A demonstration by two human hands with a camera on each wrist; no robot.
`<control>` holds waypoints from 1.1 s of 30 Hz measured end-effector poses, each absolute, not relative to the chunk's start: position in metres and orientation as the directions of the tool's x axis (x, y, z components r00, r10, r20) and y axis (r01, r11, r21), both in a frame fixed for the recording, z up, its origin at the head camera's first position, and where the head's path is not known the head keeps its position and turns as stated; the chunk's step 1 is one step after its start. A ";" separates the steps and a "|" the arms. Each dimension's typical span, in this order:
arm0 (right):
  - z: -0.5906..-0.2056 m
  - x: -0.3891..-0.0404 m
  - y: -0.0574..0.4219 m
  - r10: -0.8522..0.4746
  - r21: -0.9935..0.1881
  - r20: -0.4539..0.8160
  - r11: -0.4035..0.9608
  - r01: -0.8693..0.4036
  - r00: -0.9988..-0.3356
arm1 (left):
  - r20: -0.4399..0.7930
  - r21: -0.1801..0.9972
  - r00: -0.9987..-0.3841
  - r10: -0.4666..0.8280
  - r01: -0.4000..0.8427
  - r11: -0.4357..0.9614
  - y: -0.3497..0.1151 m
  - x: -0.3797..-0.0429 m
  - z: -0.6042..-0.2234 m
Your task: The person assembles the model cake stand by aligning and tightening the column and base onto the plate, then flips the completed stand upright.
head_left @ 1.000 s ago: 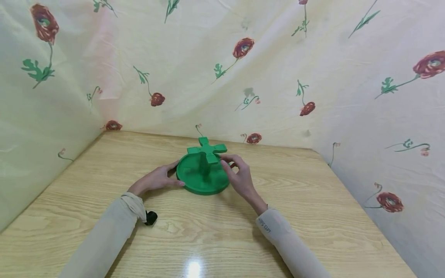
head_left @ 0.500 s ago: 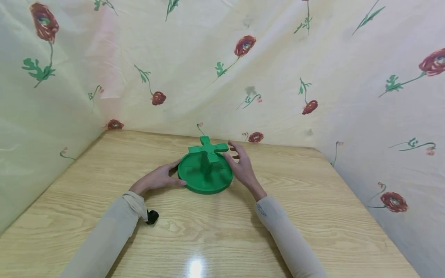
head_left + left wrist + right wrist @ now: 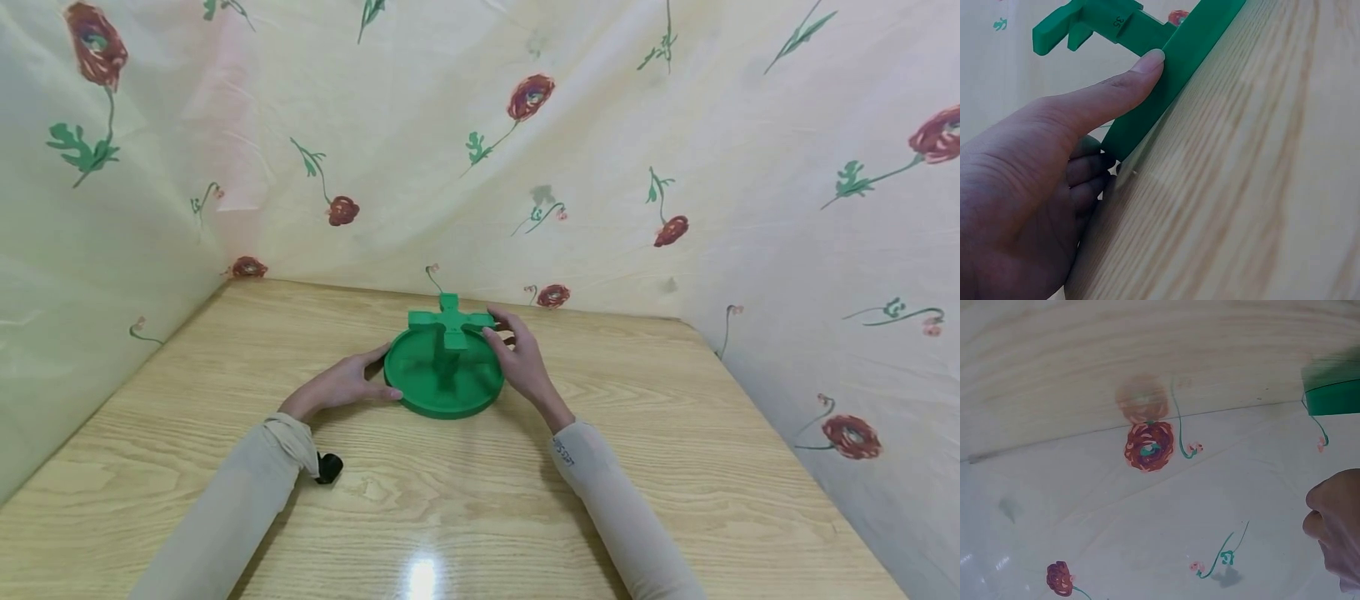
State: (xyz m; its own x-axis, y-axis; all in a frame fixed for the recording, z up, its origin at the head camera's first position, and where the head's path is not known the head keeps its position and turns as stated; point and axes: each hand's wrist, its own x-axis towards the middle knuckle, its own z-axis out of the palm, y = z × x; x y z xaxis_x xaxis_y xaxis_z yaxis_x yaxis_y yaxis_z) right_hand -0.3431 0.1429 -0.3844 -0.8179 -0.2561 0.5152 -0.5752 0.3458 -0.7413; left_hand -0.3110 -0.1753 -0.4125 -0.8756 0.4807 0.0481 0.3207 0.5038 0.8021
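A round green base [image 3: 420, 393] with a raised rim stands on the table. A four-armed green cross [image 3: 453, 322] tops the post at its middle. My left hand [image 3: 345, 386] holds the base's left rim; in the left wrist view its thumb [image 3: 1141, 69] lies on the rim [image 3: 1179, 72], with the other fingers curled at the side and partly hidden. My right hand [image 3: 524, 367] pinches the cross's right arm between thumb and fingers. In the right wrist view, the hand [image 3: 1340, 519] shows only partly, near the base's edge [image 3: 1335, 398].
The wooden table [image 3: 450, 500] meets flowered sheeting [image 3: 420, 150] at the back and both sides. A small black object [image 3: 329, 468] sits by the left sleeve's cuff.
The cross has turned a little on its post, so its arms point differently. My right hand let go of one spot, opened, and took the right arm. My left hand stays on the rim.
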 end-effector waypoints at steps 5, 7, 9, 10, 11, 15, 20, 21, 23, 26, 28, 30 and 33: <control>-0.384 -0.341 0.144 -0.238 -0.751 0.521 0.330 -0.572 -0.820 | 0.047 0.803 -0.876 0.480 0.319 0.504 -0.174 -0.311 -0.411; -0.384 -0.340 0.144 -0.233 -0.752 0.523 0.326 -0.572 -0.820 | 0.046 0.801 -0.877 0.479 0.319 0.507 -0.174 -0.311 -0.411; -0.384 -0.338 0.144 -0.228 -0.752 0.526 0.324 -0.574 -0.819 | 0.046 0.800 -0.877 0.478 0.319 0.508 -0.174 -0.311 -0.412; -0.384 -0.337 0.144 -0.227 -0.752 0.527 0.325 -0.574 -0.819 | 0.045 0.800 -0.877 0.478 0.318 0.509 -0.174 -0.311 -0.412; -0.384 -0.336 0.143 -0.225 -0.752 0.528 0.323 -0.574 -0.819 | 0.044 0.800 -0.878 0.478 0.317 0.510 -0.174 -0.310 -0.412; -0.379 -0.325 0.141 -0.231 -0.748 0.531 0.323 -0.579 -0.815 | 0.040 0.803 -0.878 0.477 0.313 0.508 -0.173 -0.309 -0.411; -0.361 -0.303 0.137 -0.243 -0.746 0.536 0.313 -0.588 -0.809 | 0.041 0.805 -0.878 0.478 0.312 0.504 -0.174 -0.309 -0.410; -0.362 -0.303 0.137 -0.242 -0.743 0.543 0.309 -0.594 -0.804 | 0.042 0.805 -0.877 0.479 0.313 0.503 -0.174 -0.309 -0.410; -0.366 -0.305 0.138 -0.237 -0.742 0.550 0.303 -0.599 -0.801 | 0.043 0.806 -0.877 0.479 0.314 0.502 -0.174 -0.309 -0.411; -0.366 -0.302 0.138 -0.234 -0.747 0.550 0.291 -0.598 -0.802 | 0.046 0.801 -0.876 0.480 0.319 0.506 -0.174 -0.309 -0.411; -0.362 -0.296 0.137 -0.234 -0.753 0.543 0.291 -0.591 -0.807 | 0.047 0.795 -0.877 0.477 0.322 0.514 -0.174 -0.309 -0.411; -0.357 -0.290 0.135 -0.235 -0.758 0.536 0.289 -0.585 -0.811 | 0.048 0.790 -0.879 0.475 0.324 0.520 -0.174 -0.309 -0.412; -0.358 -0.289 0.134 -0.231 -0.755 0.538 0.296 -0.585 -0.811 | 0.047 0.787 -0.879 0.474 0.325 0.524 -0.175 -0.309 -0.412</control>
State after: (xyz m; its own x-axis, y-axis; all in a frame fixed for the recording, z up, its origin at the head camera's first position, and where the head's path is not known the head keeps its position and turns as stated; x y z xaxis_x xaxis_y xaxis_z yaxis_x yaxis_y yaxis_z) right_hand -0.2889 0.1341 -0.3585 -0.8111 -0.2306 0.5376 -0.5848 0.2963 -0.7552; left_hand -0.3086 -0.1747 -0.4124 -0.8794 0.4737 0.0471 0.3247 0.5244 0.7871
